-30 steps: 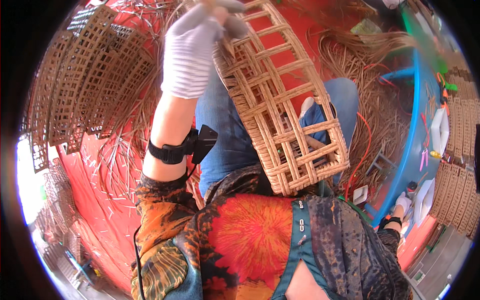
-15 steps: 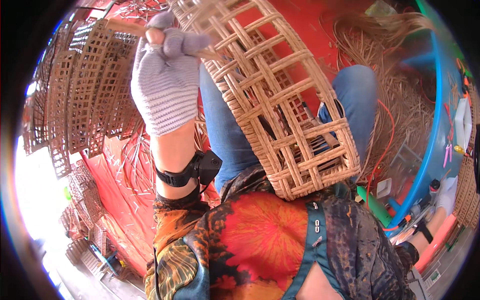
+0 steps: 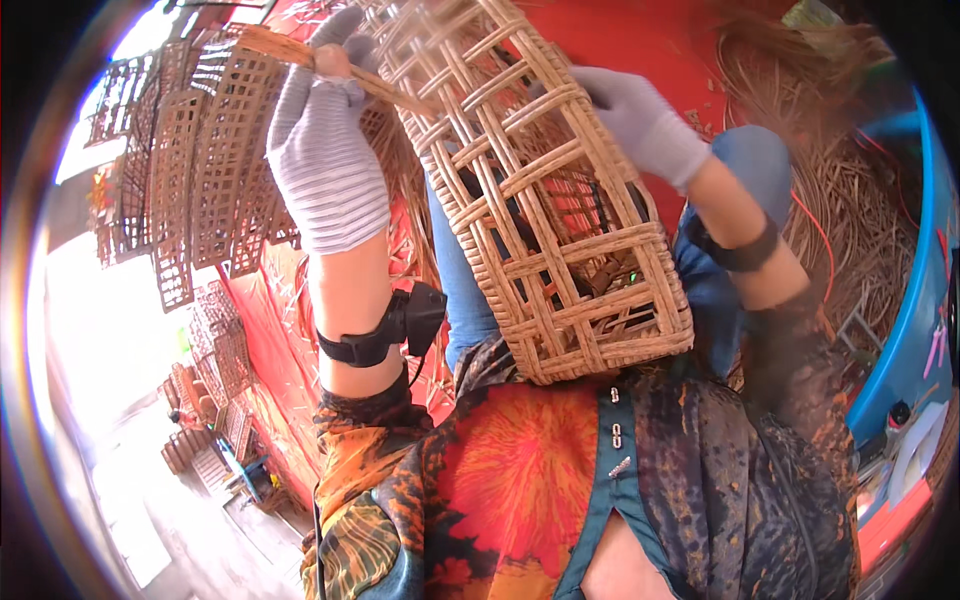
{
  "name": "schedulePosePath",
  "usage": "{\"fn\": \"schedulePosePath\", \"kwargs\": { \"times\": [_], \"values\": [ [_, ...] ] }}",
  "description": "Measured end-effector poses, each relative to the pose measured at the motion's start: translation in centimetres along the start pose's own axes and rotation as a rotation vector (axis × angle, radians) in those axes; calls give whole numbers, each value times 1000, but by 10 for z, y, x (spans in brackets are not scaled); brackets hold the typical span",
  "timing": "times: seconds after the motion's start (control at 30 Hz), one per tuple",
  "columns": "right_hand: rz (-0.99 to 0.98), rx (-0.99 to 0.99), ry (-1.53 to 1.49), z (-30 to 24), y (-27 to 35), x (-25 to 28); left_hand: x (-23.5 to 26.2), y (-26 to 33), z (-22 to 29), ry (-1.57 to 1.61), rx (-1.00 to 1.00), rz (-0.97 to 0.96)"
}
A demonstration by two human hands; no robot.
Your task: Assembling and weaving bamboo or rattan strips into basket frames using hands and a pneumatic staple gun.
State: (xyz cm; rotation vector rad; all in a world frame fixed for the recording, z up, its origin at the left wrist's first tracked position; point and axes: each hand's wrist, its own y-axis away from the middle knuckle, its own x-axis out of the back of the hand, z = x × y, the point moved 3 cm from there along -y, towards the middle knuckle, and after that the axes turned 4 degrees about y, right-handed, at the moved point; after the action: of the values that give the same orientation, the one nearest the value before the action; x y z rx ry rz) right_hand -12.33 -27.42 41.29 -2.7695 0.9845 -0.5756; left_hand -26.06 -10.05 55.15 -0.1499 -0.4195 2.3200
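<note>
A light-brown woven basket with an open lattice stands tilted across my lap, its lower end against my shirt. My left hand, in a grey striped glove, is closed around a brown strip. The strip is broader at its left end, and its narrow end reaches the basket's left side. At the basket's right edge is my right hand, also gloved. Its fingers bend over the rim, and their tips are hidden behind the weave. The basket's upper end is blurred.
Several brown lattice panels stack up at the left. A red sheet covers the floor. Loose strands heap at the right, beside a blue tub with tools in it. An orange cord runs near my right knee.
My right hand has come from the blue tub at the right to the basket's right edge. The basket has shifted slightly left in view. My left hand keeps hold of the strip.
</note>
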Motion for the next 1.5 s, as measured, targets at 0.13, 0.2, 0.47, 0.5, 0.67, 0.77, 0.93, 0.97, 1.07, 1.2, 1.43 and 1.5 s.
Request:
{"fn": "schedulePosePath", "kwargs": {
  "times": [0.13,0.2,0.47,0.5,0.67,0.77,0.93,0.97,1.07,1.2,1.43,1.5],
  "values": [
    [-226,-193,-348,11,-35,-61,4,-8,-2,-133,0,37],
    [-271,-169,-528,12,-41,-82,5,-11,-7,-125,53,-2],
    [-477,-31,-1631,19,-49,-106,-17,-2,-18,-384,-58,20],
    [-467,-42,-1497,19,-51,-109,-16,-1,-20,-376,-52,28],
    [-347,26,-576,1,-51,-111,7,4,-35,-345,14,89],
    [-394,-186,-787,-8,-35,-102,21,13,-42,-377,-13,131],
    [-394,-242,-1164,-16,-25,-92,28,46,-53,-254,159,153],
    [-355,-269,-1052,-15,-24,-89,28,52,-54,-190,202,156],
    [-353,-310,-876,-15,-23,-84,28,58,-55,-161,230,144],
    [-367,-321,-989,-23,-23,-78,28,58,-57,-174,249,135],
    [-355,-324,-913,-22,-17,-64,26,59,-56,-105,230,136],
    [-309,-377,-821,-16,-14,-63,26,59,-56,-137,229,142]
  ]
}}
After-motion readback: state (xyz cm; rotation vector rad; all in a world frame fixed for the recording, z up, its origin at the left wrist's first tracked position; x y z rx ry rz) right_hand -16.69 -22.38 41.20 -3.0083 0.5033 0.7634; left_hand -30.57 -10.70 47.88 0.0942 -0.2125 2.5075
